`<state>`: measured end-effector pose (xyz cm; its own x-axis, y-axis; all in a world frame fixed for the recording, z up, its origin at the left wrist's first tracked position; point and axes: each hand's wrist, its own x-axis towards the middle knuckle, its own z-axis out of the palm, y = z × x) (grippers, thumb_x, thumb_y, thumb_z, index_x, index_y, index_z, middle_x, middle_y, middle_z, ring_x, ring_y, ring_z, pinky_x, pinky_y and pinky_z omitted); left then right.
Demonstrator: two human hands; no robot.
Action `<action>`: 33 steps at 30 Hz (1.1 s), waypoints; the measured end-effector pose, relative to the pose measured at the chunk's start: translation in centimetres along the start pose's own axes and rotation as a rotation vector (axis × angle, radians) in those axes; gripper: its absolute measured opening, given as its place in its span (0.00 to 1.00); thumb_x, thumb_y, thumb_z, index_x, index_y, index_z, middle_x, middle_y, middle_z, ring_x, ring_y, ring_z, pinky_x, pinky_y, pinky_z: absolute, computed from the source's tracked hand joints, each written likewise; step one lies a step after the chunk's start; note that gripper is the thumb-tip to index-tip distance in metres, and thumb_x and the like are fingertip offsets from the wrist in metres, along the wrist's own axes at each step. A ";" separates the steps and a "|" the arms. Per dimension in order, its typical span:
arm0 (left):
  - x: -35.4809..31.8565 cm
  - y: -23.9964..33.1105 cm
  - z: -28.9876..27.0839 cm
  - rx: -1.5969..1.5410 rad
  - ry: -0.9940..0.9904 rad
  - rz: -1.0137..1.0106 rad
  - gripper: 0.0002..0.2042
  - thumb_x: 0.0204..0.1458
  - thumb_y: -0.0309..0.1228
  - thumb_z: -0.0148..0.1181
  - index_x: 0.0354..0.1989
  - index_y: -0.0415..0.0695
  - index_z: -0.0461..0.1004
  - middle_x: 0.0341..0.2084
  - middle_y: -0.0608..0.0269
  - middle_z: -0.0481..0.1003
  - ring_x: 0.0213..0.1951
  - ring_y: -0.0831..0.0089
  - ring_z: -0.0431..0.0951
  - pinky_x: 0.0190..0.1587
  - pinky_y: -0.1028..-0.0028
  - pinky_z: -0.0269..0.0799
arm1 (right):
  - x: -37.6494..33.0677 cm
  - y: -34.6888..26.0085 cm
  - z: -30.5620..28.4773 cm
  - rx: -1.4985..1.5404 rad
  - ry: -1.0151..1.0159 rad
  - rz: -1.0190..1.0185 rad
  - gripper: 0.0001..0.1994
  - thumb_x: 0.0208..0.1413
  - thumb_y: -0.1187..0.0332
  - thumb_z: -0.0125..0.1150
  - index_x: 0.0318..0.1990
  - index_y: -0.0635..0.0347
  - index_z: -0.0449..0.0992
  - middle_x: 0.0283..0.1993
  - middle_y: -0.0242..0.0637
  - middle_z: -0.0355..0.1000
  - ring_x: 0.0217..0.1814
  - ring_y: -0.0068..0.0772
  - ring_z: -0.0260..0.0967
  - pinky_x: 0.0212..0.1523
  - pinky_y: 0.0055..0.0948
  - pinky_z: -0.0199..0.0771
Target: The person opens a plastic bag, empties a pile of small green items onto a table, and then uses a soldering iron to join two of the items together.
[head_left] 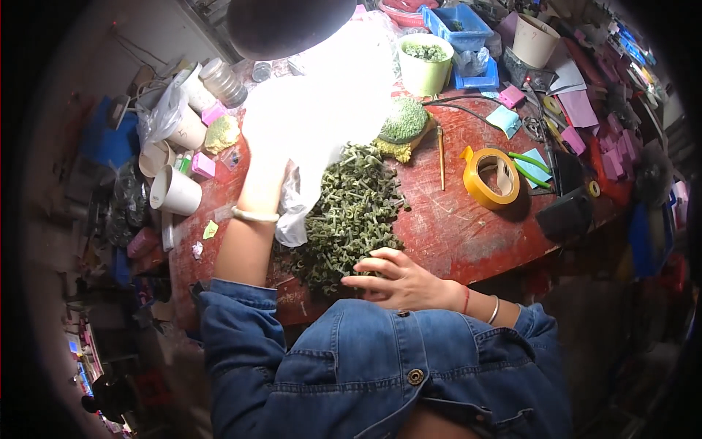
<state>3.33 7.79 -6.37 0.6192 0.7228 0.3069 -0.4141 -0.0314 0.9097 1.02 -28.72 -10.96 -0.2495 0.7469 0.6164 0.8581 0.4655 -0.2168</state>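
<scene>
Pile of small green curled pieces (349,216) sits mid-table (453,227), near edge; right hand (395,279) rests on its near side, fingers spread, gripping nothing; left hand (267,172) lost in lamp glare by the plastic bag (295,212), can't tell its grip; pieces look light, loose, probably brittle; scoop from underneath, don't pinch.

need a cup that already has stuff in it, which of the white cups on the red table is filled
The tall white cup at the far edge, beside the blue plastic bin, holds green pieces. The white cup lying on its side at the left looks empty.
</scene>
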 end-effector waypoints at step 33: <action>-6.2 12.0 -25.5 0.570 0.290 -0.535 0.15 0.65 0.34 0.55 0.49 0.34 0.77 0.42 0.54 0.79 0.43 0.65 0.79 0.50 0.67 0.74 | 0.4 0.7 -4.6 -0.174 -0.027 0.513 0.29 0.43 0.66 0.75 0.58 0.48 0.77 0.69 0.45 0.63 0.68 0.52 0.59 0.67 0.48 0.59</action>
<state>-22.51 20.50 -4.48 0.4078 0.8860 -0.2206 0.3371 0.0784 0.9382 3.53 -30.25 -7.38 0.2116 0.8707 0.4440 0.9337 -0.0459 -0.3550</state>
